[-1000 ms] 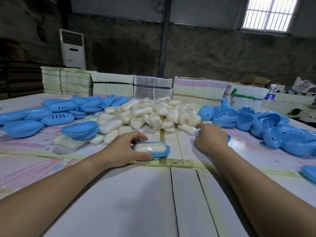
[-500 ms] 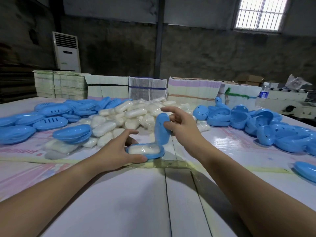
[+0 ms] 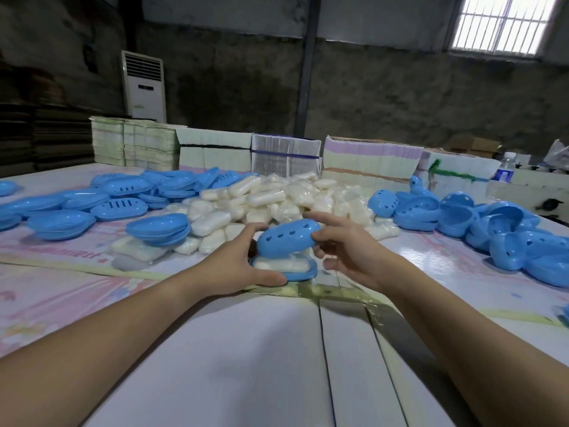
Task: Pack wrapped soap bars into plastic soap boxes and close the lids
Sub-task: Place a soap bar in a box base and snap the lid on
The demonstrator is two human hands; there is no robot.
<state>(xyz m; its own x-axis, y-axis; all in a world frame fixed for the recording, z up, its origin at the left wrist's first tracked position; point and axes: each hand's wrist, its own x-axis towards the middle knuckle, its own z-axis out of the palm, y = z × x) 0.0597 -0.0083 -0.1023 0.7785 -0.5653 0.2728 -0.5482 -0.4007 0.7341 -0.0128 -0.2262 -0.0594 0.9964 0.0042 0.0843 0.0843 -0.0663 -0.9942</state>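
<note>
The soap box base point(image 3: 300, 274) sits flat on the desk point(image 3: 246, 349), a wrapped soap bar point(image 3: 281, 264) seated in it. The left hand point(image 3: 237, 266) grips the base's near-left edge, evidently to stop it sliding. The right hand point(image 3: 345, 245) pinches the perforated blue lid point(image 3: 286, 238), held tilted just above the bar, apparently for lowering onto the base. Loose wrapped bars point(image 3: 277, 198) and spare lids point(image 3: 492, 223) lie within reach, feeding the packing.
</note>
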